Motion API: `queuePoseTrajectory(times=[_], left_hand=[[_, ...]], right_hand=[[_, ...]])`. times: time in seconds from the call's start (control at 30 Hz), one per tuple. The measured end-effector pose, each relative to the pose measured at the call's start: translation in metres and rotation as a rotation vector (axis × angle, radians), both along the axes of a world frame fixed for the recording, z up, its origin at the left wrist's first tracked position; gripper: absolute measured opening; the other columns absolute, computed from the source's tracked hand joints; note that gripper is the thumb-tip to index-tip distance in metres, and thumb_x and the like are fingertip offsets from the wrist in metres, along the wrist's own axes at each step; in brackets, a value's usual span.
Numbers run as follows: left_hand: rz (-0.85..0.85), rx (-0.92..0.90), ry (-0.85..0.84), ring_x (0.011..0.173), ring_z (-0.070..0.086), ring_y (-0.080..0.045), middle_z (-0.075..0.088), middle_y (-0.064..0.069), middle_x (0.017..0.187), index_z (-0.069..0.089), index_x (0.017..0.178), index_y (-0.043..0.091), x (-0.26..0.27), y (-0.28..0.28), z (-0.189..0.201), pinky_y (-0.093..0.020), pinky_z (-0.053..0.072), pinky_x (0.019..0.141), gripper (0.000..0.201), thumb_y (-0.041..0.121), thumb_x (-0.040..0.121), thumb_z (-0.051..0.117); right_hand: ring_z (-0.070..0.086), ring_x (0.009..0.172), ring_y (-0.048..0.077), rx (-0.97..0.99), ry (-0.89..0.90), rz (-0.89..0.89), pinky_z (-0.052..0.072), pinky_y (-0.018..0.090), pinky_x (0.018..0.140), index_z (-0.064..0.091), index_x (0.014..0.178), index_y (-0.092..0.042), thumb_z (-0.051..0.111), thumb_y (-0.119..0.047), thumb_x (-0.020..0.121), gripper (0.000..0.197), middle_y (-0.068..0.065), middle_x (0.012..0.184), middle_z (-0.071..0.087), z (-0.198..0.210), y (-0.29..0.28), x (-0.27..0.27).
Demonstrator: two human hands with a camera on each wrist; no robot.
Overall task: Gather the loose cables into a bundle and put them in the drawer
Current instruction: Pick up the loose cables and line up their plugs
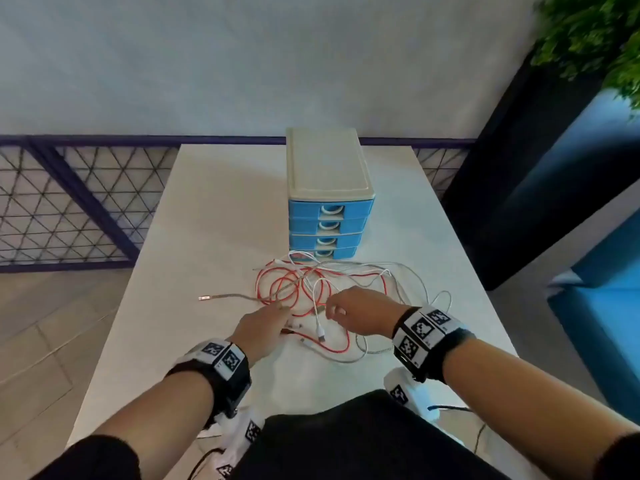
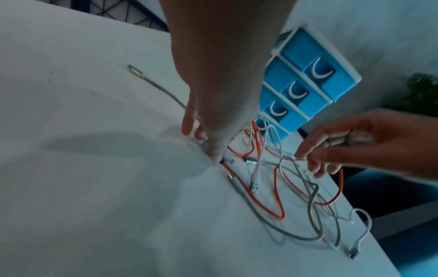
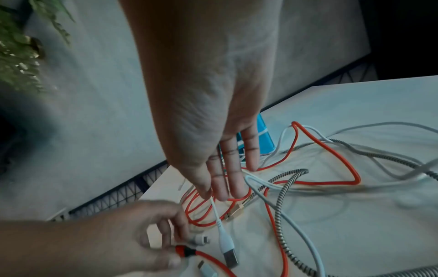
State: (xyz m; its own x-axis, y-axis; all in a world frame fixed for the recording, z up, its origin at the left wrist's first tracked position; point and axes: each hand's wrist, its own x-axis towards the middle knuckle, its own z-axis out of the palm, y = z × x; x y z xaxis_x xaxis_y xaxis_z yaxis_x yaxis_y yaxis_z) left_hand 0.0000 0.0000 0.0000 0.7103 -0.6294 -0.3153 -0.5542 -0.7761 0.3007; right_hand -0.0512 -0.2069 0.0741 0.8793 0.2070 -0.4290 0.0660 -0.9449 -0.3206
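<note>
A tangle of red, white and grey braided cables (image 1: pixel 287 289) lies on the white table (image 1: pixel 207 220) in front of a small drawer unit (image 1: pixel 329 216) with several blue drawers, all closed. My left hand (image 1: pixel 277 315) is at the near left of the tangle and pinches the red cable's plug (image 3: pixel 187 251) together with a white plug. My right hand (image 1: pixel 332 308) hovers over the middle of the tangle and pinches a white cable (image 3: pixel 219 221), whose USB plug dangles below. One grey braided cable end (image 1: pixel 202 298) trails off to the left.
The table's left edge drops to a tiled floor beside a purple mesh railing (image 1: pixel 69 209). A dark planter (image 1: pixel 519 168) with a green plant and a blue seat (image 1: pixel 606 306) stand to the right. Cable loops (image 2: pixel 360 230) reach near the right table edge.
</note>
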Motion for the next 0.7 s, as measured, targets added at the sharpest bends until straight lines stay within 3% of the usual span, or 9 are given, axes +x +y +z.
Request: queuePoseTrajectory(times=[0.07,0.2,0.3,0.4,0.47,0.5,0.6,0.63,0.7], left_hand=[[0.038,0.019,0.008,0.111,0.055,-0.025,0.055,-0.001,0.118,0.054,0.108,0.018,0.001,0.003,-0.004,-0.037,0.045,0.081,0.022,0.028,0.088,0.052],[0.076,-0.022,0.119,0.100,0.058,-0.020,0.059,0.006,0.103,0.056,0.098,0.026,0.004,0.006,0.001,-0.033,0.044,0.077,0.014,0.028,0.085,0.055],[0.055,-0.221,0.161,0.080,0.057,-0.010,0.059,0.013,0.081,0.055,0.079,0.034,0.011,-0.008,0.040,-0.027,0.045,0.071,0.011,0.033,0.082,0.065],[0.031,-0.447,0.204,0.064,0.051,-0.005,0.058,0.009,0.069,0.056,0.066,0.035,0.012,-0.029,0.084,-0.019,0.040,0.061,0.022,0.029,0.079,0.073],[0.114,-0.634,0.288,0.064,0.058,-0.007,0.066,0.004,0.071,0.064,0.073,0.028,0.014,-0.042,0.105,-0.024,0.047,0.065,0.011,0.027,0.080,0.073],[0.172,-0.740,0.345,0.066,0.063,-0.008,0.070,0.003,0.073,0.065,0.080,0.023,0.016,-0.048,0.112,-0.026,0.051,0.068,0.007,0.027,0.082,0.071],[0.325,-1.012,0.493,0.066,0.066,-0.007,0.070,0.000,0.077,0.053,0.097,0.010,0.021,-0.063,0.122,-0.021,0.054,0.063,0.016,0.026,0.094,0.053],[0.328,-0.999,0.446,0.063,0.063,-0.003,0.067,0.001,0.077,0.049,0.098,0.010,0.022,-0.066,0.121,-0.017,0.051,0.060,0.016,0.026,0.097,0.047],[0.158,-0.767,0.226,0.063,0.059,-0.003,0.062,0.005,0.076,0.050,0.092,0.015,0.024,-0.069,0.105,-0.019,0.046,0.060,0.013,0.025,0.098,0.044]], right_hand=[[0.059,0.107,0.021,0.018,0.006,-0.055,0.048,0.034,0.087,0.065,0.109,-0.025,0.043,-0.027,0.097,0.025,-0.001,0.117,0.066,0.002,-0.003,0.002],[0.058,0.104,0.018,0.186,-0.010,-0.148,0.041,0.023,0.080,0.068,0.110,-0.021,0.043,-0.013,0.095,0.030,0.003,0.118,0.066,0.010,-0.004,0.002],[0.056,0.114,0.020,0.400,0.056,-0.156,0.041,0.024,0.096,0.060,0.124,-0.012,0.048,-0.005,0.093,0.035,0.008,0.125,0.063,0.020,-0.003,0.009],[0.055,0.118,0.018,0.566,0.224,-0.115,0.039,0.033,0.106,0.050,0.132,-0.013,0.054,-0.013,0.093,0.039,0.007,0.127,0.062,0.028,-0.003,0.008],[0.064,0.105,0.019,0.665,0.234,-0.129,0.047,0.028,0.097,0.053,0.123,-0.007,0.048,-0.016,0.098,0.028,0.008,0.108,0.068,0.031,-0.006,0.004],[0.066,0.092,0.019,0.706,0.225,-0.182,0.050,0.022,0.086,0.055,0.114,-0.003,0.042,-0.016,0.101,0.022,0.008,0.094,0.069,0.034,-0.008,0.003],[0.053,0.056,0.014,0.761,0.065,-0.398,0.046,0.020,0.058,0.054,0.080,-0.013,0.035,-0.019,0.104,0.031,0.002,0.061,0.052,0.041,-0.014,0.009],[0.046,0.049,0.012,0.813,0.039,-0.485,0.043,0.022,0.054,0.053,0.082,-0.014,0.034,-0.021,0.104,0.030,0.001,0.059,0.044,0.039,-0.017,0.013],[0.036,0.041,0.008,0.890,0.008,-0.608,0.038,0.024,0.048,0.052,0.100,-0.013,0.032,-0.019,0.104,0.022,0.001,0.061,0.036,0.039,-0.022,0.019]])
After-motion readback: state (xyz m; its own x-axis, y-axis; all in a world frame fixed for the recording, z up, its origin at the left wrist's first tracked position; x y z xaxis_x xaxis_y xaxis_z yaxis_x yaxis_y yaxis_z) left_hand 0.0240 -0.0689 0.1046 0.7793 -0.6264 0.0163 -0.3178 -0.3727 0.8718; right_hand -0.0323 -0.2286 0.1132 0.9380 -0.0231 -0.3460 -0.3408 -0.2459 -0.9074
